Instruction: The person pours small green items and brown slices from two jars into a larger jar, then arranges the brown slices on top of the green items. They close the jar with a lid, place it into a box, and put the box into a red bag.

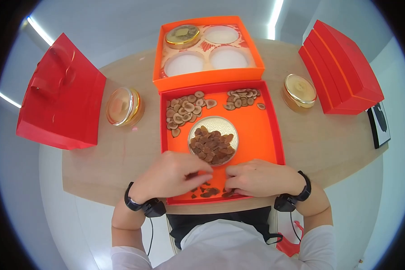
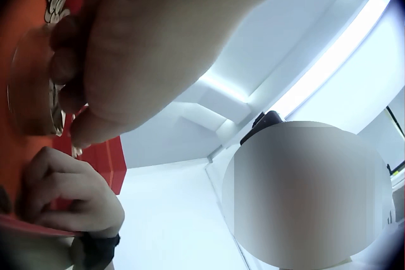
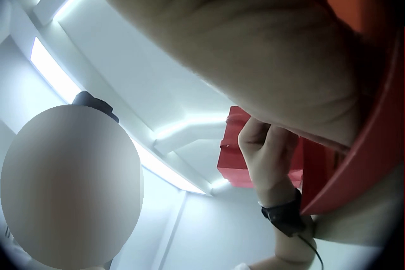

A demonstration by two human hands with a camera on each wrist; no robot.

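Note:
A round clear-walled jar (image 1: 233,156) with a pale patterned base stands in the red-rimmed orange box lid (image 1: 265,135). Brown, wrinkled dried slices (image 1: 213,145) fill much of it. Just at its near left side is my left hand (image 1: 173,173), fingers bent, with a gap between thumb and forefinger. My right hand (image 1: 256,177) reaches down at the lid's near edge. Its bent fingertips are at a few loose dark slices (image 1: 229,193); whether it pinches one I cannot tell. More dark slices (image 1: 209,192) lie between the hands.
Pale round slices are piled at the lid's far left (image 1: 184,110) and far right (image 1: 243,98). Behind stands an orange box (image 1: 207,77) with round hollows, one holding a gold-rimmed jar (image 1: 182,36). Lidded jars (image 1: 125,107) (image 1: 300,92), a red bag (image 1: 63,99) and red boxes (image 1: 342,67) flank it.

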